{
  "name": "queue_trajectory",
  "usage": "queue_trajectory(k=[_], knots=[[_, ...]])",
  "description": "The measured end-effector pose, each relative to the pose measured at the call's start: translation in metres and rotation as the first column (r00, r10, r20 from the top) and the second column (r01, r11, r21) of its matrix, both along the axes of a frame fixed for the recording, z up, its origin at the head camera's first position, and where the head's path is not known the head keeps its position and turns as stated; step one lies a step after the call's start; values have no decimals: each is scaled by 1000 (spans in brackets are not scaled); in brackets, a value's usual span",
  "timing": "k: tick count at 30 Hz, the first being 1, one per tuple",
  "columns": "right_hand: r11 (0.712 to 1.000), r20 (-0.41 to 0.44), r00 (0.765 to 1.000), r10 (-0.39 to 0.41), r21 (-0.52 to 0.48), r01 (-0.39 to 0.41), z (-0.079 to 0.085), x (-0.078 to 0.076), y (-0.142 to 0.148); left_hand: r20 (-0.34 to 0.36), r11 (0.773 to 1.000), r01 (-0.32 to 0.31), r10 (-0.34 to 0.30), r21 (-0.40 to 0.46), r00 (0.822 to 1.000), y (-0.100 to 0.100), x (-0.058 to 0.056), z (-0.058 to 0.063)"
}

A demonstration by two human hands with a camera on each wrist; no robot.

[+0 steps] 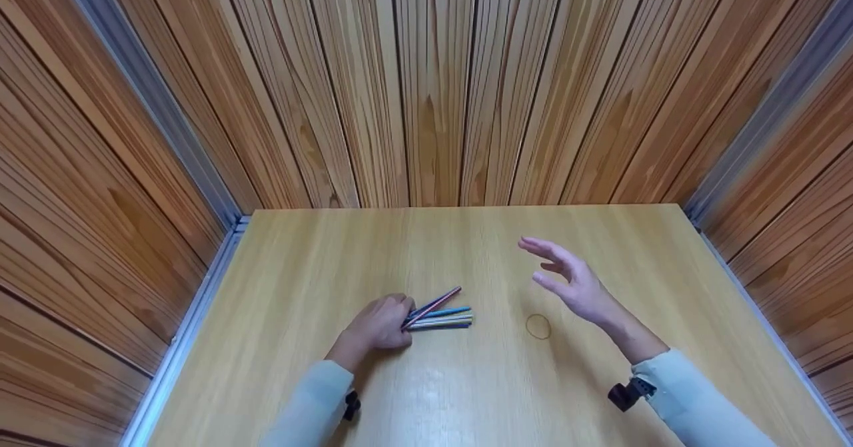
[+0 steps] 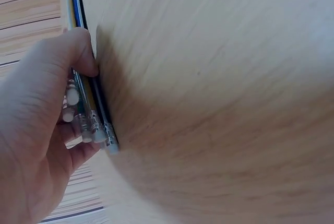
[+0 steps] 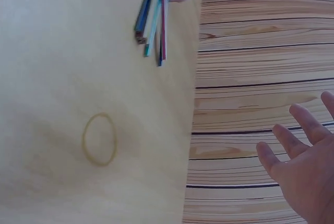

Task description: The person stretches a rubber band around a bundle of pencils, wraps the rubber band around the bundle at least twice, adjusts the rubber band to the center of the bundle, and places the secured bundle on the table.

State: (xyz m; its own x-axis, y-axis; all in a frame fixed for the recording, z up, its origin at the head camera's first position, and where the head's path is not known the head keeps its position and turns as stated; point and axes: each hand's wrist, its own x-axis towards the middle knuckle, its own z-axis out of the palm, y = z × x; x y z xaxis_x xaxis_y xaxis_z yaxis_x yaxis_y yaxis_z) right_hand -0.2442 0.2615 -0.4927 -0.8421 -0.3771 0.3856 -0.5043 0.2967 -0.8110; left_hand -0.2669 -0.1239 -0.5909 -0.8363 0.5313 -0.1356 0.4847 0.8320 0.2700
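The left hand (image 1: 383, 322) is holding pencils (image 1: 441, 322) left of a rubber band (image 1: 526, 327), which is lying on the table (image 1: 426, 247). The right hand (image 1: 578, 288) is hovering to its right. Panelled walls (image 1: 433, 100) are flanking the table and standing behind it.

The place looked like a booth: wood-grained walls (image 1: 433, 87) enclosed a desk (image 1: 313, 254) on three sides, metal framing (image 1: 153, 94) lining the corners.

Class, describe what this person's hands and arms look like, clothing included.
The left hand and right hand wear no visible gloves. The long sleeves are pale blue-green and plain-looking. By each sleeve end shows a small black wrist camera, rounded on the right arm.
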Motion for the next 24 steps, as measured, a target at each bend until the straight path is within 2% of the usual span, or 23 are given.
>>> queue_trajectory(k=[5,14,19,24], knots=[[994,-17,999,40,-102,-41,3,-3,-3,-18,1000,-3,2,-18,1000,2,1,-1],[993,-9,1000,27,-119,-28,7,-5,-6,17,999,-15,16,-28,1000,2,3,0],[992,-22,999,35,-123,-38,7,-5,-7,-24,998,-19,17,-60,1000,2,4,-3],[992,-2,999,38,-123,-38,5,-5,-8,-77,997,9,-15,-81,997,2,4,-7]])
